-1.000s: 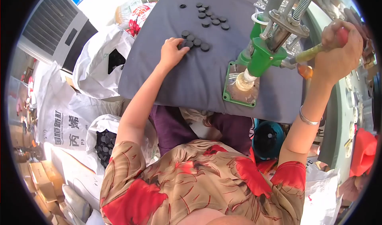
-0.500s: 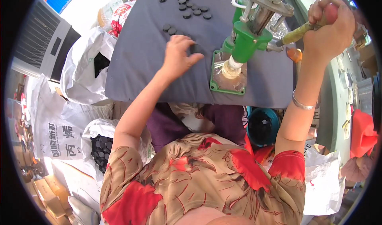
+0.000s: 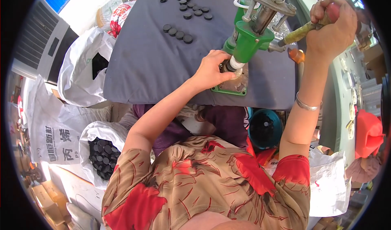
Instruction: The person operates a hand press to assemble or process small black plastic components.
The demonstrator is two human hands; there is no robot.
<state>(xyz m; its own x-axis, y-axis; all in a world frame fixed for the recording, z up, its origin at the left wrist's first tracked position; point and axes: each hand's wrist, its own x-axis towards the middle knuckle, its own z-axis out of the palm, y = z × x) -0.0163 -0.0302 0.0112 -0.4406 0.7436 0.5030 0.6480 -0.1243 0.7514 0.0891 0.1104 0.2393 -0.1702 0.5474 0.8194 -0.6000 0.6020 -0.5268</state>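
Note:
My left hand [image 3: 214, 70] is at the foot of a green hand press [image 3: 253, 36], its thumb and fingers closed round a small round black cap [image 3: 230, 66]. The cap sits right under the white plunger tip [image 3: 235, 62], above the metal base plate [image 3: 242, 83]; my fingers partly hide it. Up at the right, my right hand [image 3: 332, 30] is wrapped round the press's lever [image 3: 299, 33], which has a yellowish grip and a red knob [image 3: 332, 12]. More black caps [image 3: 179, 35] lie in loose groups on the grey-covered table [image 3: 154, 71], left of the press.
Left of the table stand white sacks [image 3: 83, 67]; an open bag of black caps [image 3: 104, 154] is by my left elbow. Under the table's front edge sits a teal bucket [image 3: 266, 128]. An orange-handled tool [image 3: 296, 55] lies right of the press.
My left hand has moved right, from beside the loose caps to under the press's plunger, bringing a black cap. My right hand stays on the lever. The view has shifted slightly.

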